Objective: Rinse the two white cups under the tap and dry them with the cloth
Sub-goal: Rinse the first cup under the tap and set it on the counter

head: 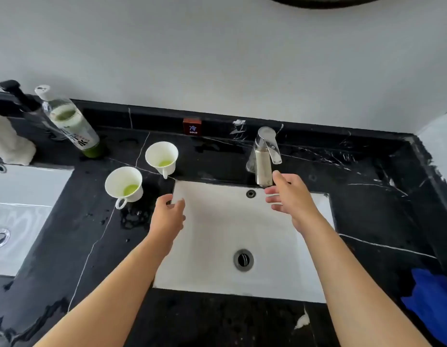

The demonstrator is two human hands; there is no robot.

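Observation:
Two white cups stand upright on the black marble counter left of the sink, each with a little green liquid in it: the near cup and the far cup. A chrome tap stands behind the white sink; no water runs. My left hand hovers open over the sink's left edge, a short way right of the near cup. My right hand is open just below the tap's spout, fingers spread, holding nothing. A blue cloth lies on the counter at the far right.
A bottle of green drink and a black pump dispenser stand at the back left beside a white towel. A second sink lies at the left. Water drops wet the counter near the cups.

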